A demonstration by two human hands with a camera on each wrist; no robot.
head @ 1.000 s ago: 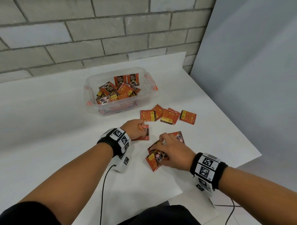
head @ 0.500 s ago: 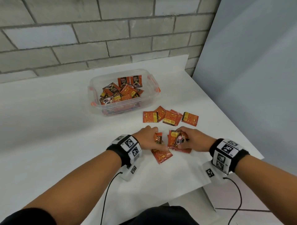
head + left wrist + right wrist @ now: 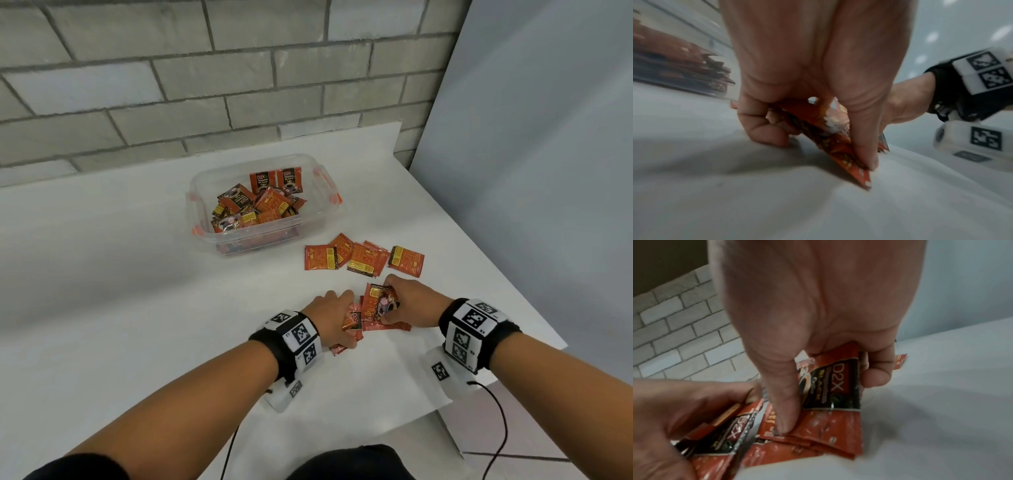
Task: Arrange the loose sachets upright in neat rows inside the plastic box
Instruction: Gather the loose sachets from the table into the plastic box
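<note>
We are gathering sachets on the white worktop (image 3: 102, 308), both hands low and close together nearest us. Our left hand (image 3: 334, 317) is curling its fingers and thumb around a small bunch of sachets (image 3: 830, 141), tilted on edge with one corner touching the worktop. Just beside it, at about three o'clock, our right hand (image 3: 409, 303) is pinching a second stack of sachets (image 3: 380, 305), thumb (image 3: 785, 405) pressing on the front and the other fingers wrapping behind; the top one is showing a black D2X panel. The two bunches are nearly touching each other, and a few more sachets are lying flat beneath them.

Farther out, at about one o'clock from the hands, five loose sachets (image 3: 363, 258) are lying flat in an overlapping row. Beyond those, at roughly eleven o'clock, the clear plastic box (image 3: 205, 192) with orange clips is sitting on the worktop, holding a jumbled heap of sachets (image 3: 253, 209), with two standing upright against its far wall. A grey brick wall (image 3: 205, 85) is rising behind the worktop.
</note>
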